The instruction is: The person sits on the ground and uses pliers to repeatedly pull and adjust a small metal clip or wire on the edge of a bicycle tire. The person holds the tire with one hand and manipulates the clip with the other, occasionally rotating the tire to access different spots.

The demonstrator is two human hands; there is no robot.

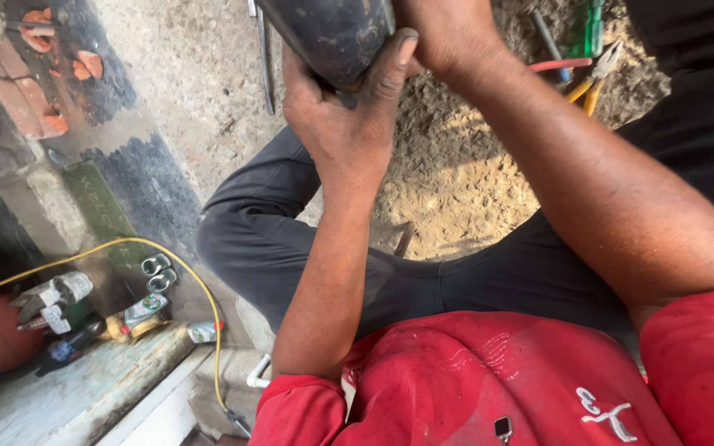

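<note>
Ground (456, 190) of sandy soil lies under the seated person's dark trousers (423, 285). Dark rounded cylinder (332, 33) sits at the top edge, raised between both hands. Left hand (345, 124) wraps it from below, fingers (394, 66) closed firmly on its wall. Right hand (448, 33) presses its far side; its finger closure cannot be told. Step in hand appears to be bracing. Yellow-handled pliers (592, 78) lie near, beside a green screwdriver (592, 29).

Both hands grip a dark cylindrical object (332, 33): the left hand (345, 124) wraps it from below, the right hand (448, 33) holds beside it. Yellow-handled pliers (592, 78) lie on sandy ground (456, 182).
</note>
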